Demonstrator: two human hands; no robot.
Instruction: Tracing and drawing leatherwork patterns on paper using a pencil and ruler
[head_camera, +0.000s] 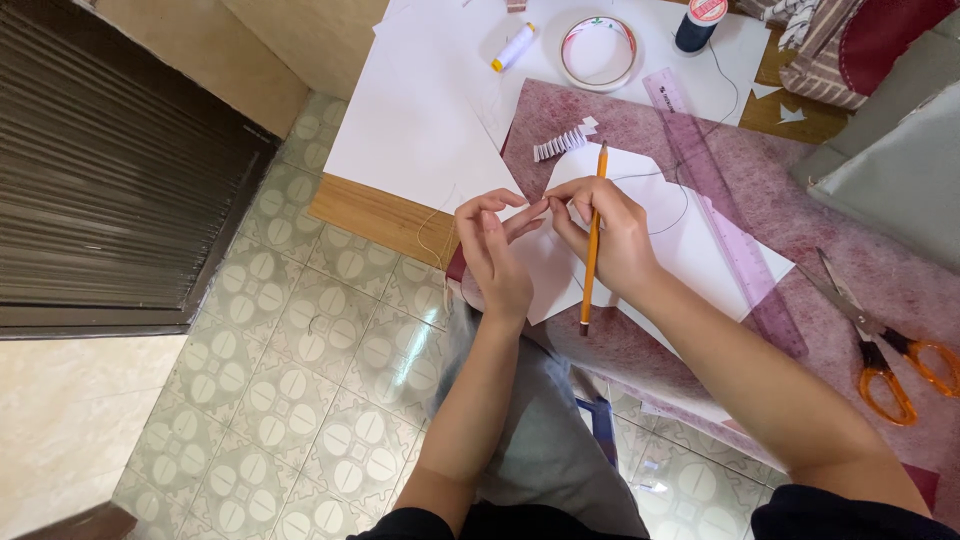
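My right hand holds a yellow pencil tucked between its fingers, point up, while its fingertips pinch something small where a dark thread ends. My left hand meets it, fingertips touching the same spot. Both hands hover over a white paper pattern piece lying on maroon fabric at the table's edge.
A clear ruler lies diagonally across the fabric. Orange-handled scissors rest at right. A tape roll, a yellow thread spool, a dark spool and a small pleated paper strip sit farther back. Tiled floor lies below.
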